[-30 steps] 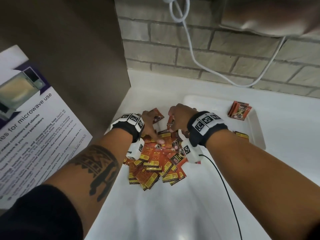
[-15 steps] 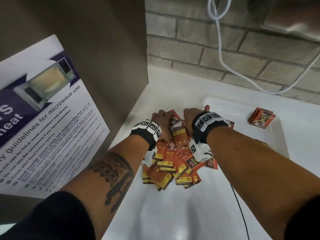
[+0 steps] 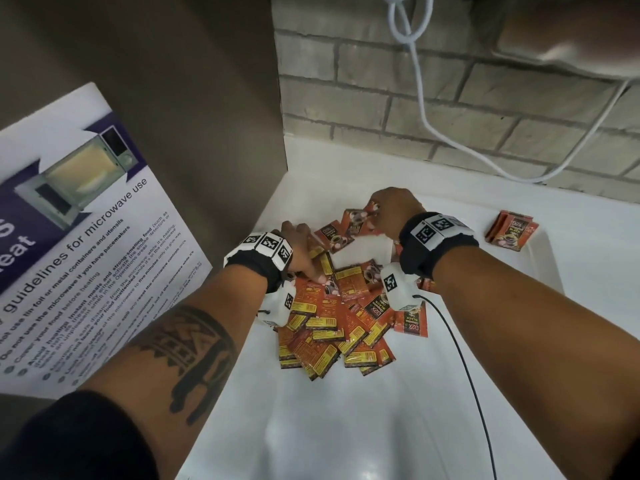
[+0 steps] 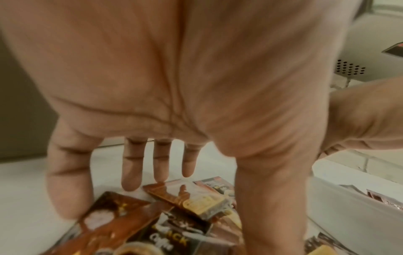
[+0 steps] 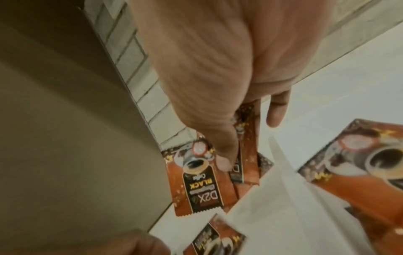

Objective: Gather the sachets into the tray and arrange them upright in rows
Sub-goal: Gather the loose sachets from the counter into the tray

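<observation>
A heap of orange coffee sachets lies on the white counter. My left hand rests on the heap's far left part; its straight fingers touch the sachets. Beyond the heap, my right hand pinches a few fanned sachets between thumb and fingers, above the counter; their fronts read D2X Black. The white tray stands to the right, mostly hidden by my right forearm. A small stack of sachets leans in its far corner.
A brown cabinet side with a microwave guidelines poster closes off the left. A brick wall with a hanging white cable runs along the back. A black wire trails from my right wrist over the counter.
My right hand has come up off the heap with a few sachets and moved toward the back wall. My left hand stays on the heap. The head view has shifted.
</observation>
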Action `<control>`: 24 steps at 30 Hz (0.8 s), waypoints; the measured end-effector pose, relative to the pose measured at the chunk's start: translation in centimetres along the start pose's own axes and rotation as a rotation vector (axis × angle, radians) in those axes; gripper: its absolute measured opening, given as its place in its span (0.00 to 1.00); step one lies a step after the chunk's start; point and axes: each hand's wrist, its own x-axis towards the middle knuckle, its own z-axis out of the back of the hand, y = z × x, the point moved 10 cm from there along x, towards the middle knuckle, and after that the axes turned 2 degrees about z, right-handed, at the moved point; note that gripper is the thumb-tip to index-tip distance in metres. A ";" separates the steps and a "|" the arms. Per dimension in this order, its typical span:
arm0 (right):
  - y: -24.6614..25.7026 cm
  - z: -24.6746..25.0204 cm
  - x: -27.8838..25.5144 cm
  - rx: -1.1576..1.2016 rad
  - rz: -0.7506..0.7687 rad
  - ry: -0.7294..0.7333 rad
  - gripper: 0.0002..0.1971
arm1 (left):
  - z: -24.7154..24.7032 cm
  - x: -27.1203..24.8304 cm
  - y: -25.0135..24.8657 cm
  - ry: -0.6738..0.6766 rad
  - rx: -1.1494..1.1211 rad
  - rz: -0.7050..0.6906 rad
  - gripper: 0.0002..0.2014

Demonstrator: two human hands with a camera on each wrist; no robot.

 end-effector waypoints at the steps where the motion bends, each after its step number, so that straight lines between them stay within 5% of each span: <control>1: 0.1 0.9 -0.2 0.047 0.013 -0.047 0.10 | 0.0 -0.1 0.0 -0.001 -0.005 0.003 0.59; 4: 0.5 2.9 -1.3 0.190 0.034 -0.084 0.08 | -0.1 -0.1 0.0 -0.012 -0.044 0.007 0.55; 7: 2.6 1.0 -3.1 0.007 0.105 0.212 0.05 | 0.1 -0.2 0.1 -0.040 -0.103 0.014 0.51; 12: 3.3 -5.8 -5.3 -0.174 0.075 0.540 0.19 | -0.1 0.0 0.4 -0.046 -0.197 0.031 0.50; 20: 4.3 -7.3 -5.1 -0.203 0.038 0.472 0.10 | -0.1 -0.2 -0.1 -0.078 -0.240 -0.047 0.60; 24: 4.1 -6.9 -5.0 -0.175 0.018 0.400 0.16 | 0.0 0.0 -1.2 -0.051 -0.249 -0.113 0.48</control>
